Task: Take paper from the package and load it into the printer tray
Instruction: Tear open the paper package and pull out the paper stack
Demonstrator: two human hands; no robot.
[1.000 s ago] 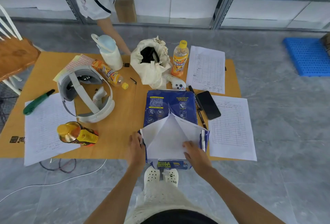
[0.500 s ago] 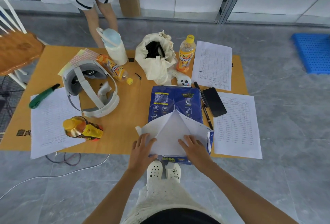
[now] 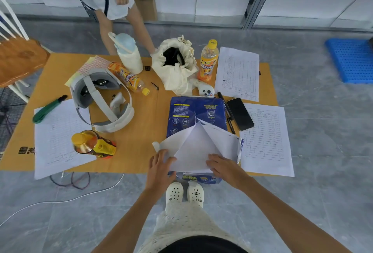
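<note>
1. Left hand (image 3: 160, 167): palm down, fingers spread and laid flat on the left white flap of the opened wrapper, at the near left corner of the paper package (image 3: 196, 115). It pins the flap; it grips nothing.
2. Right hand (image 3: 224, 167): palm down, fingers slightly spread, pressed flat on the right white flap at the near right corner of the package. It grips nothing.
3. Paper package: blue ream wrapper lying flat on the wooden table (image 3: 141, 131), at the near edge, directly at 12 o'clock from both hands. The near end is torn open; the flaps fold outward into a white triangle, with white paper (image 3: 193, 152) showing between the hands.
4. At 3 o'clock of the package: two black pens (image 3: 227, 109) touching its right edge, then a black phone (image 3: 240, 114), which overlaps a printed form (image 3: 266, 141).
5. At 12 o'clock of the package: a white controller (image 3: 205, 91) just beside its far edge, a cream cloth bag (image 3: 175, 69) and an upright orange drink bottle (image 3: 209, 61).
6. At 9 to 10 o'clock: a white VR headset (image 3: 101, 99), well apart from the package, and a second orange bottle (image 3: 129, 78) lying on its side.
7. At 8 o'clock of the headset: an amber bottle (image 3: 92, 145) lying on a printed sheet (image 3: 56, 135).
8. No printer tray can be identified in this view.
</note>
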